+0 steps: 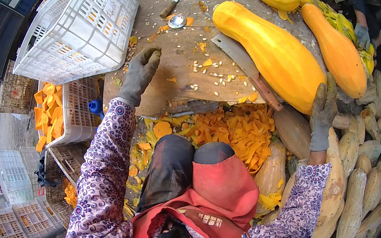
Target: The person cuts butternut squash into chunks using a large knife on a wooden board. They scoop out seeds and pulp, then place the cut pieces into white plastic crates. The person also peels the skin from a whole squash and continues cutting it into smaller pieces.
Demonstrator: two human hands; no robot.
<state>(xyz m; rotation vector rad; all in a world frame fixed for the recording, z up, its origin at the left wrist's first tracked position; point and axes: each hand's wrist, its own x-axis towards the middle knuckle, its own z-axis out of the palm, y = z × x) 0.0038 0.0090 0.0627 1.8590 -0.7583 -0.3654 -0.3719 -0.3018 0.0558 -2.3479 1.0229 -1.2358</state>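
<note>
My left hand (141, 72), in a soiled grey glove, hovers near the left side of the wooden work board (173, 61), fingers curled and nothing seen in them. My right hand (323, 114), gloved too, is upright at the thick end of a large peeled squash (269, 55), fingers extended; whether it touches the squash is unclear. Beside this squash lies a wide-bladed knife (241, 58) with a wooden handle. Farther back are a small curved knife (172, 6), a round metal lid-like piece (176, 21) and a spoon (204, 8). Pale seeds and orange scraps are scattered over the board.
A white plastic crate (84, 20) stands left, above another crate holding orange squash pieces (49, 110). Peelings (236, 129) are heaped before my knees. Unpeeled squashes (351, 207) fill the right. More peeled squashes (333, 49) lie behind; another person's gloved hand (362, 35) is at far right.
</note>
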